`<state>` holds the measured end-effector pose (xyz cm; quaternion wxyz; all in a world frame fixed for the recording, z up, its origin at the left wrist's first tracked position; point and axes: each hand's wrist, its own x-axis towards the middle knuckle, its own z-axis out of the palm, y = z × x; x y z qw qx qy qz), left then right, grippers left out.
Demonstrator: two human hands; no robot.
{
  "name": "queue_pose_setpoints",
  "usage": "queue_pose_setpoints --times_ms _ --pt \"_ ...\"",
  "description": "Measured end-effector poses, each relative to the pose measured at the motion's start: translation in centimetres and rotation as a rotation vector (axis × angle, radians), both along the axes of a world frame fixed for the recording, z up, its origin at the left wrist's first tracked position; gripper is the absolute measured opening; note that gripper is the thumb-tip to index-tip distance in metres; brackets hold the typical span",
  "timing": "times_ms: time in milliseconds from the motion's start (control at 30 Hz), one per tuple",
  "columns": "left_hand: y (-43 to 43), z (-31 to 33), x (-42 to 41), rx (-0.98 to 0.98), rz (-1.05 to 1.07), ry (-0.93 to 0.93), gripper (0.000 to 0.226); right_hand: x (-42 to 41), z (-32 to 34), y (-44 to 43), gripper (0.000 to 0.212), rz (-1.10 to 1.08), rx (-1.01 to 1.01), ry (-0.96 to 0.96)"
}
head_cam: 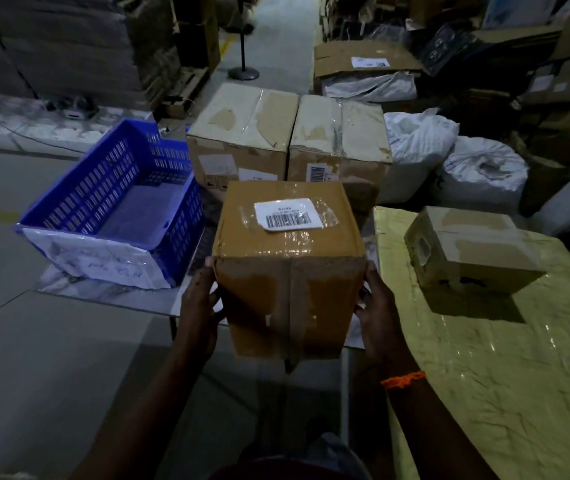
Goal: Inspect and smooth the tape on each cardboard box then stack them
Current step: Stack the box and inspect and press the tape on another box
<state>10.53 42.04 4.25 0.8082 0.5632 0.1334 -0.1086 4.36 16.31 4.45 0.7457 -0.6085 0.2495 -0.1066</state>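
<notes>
Item: brown box (pixel 290 258), one of the cardboard boxes to be checked and stacked

Position: between the two hands, in front of the person; it appears lifted rather than resting, though its underside is hidden

Left hand (pixel 200 303): fingers (pixel 217 299) wrapped onto the box's left near corner, thumb up at the top edge, gripping

Right hand (pixel 377 306): mirrors it on the right near corner, fingers curled onto the near face, gripping

Orientation: face with the barcode label (pixel 288 214) turned up, beyond the fingertips; the near face, between the two sets of fingers, carries a taped seam (pixel 292 299) running top to bottom. The box is close to cubic, so its long axis cannot be told with certainty

Step in hand (judged): inspection of this box, held up for a look at the tape; the clear film round the label looks wrinkled

Next move calls for: freeing one hand to press the tape flat while the other supports the box, then setting it on a stack

Nearby: blue basket (pixel 110 206) beyond the left fingers; two larger boxes (pixel 287 133) past the fingertips; small box (pixel 467 251) beyond the right fingers, on a yellow wrapped surface (pixel 501 375)
</notes>
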Motion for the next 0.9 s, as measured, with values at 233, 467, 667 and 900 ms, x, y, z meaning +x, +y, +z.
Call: queue_pose_setpoints --times_ms 233,467,667,900 --pt "-0.5 -1.4 -2.6 0.164 -0.124 -0.091 0.02 -2.4 -1.1 -0.3 0.05 -0.081 0.01 0.034" --pt "-0.4 -2.7 -4.5 0.159 -0.157 -0.117 0.081 -3.6 4.2 2.5 0.054 -0.267 -0.813 -0.231" --pt "-0.7 -3.9 -4.4 0.176 -0.14 -0.189 0.076 -0.8 5.8 13.4 0.098 0.449 -1.429 0.092" --pt "-0.4 -6.0 -3.6 0.332 -0.194 -0.029 0.059 1.7 4.2 10.9 0.082 0.342 -1.564 0.111"
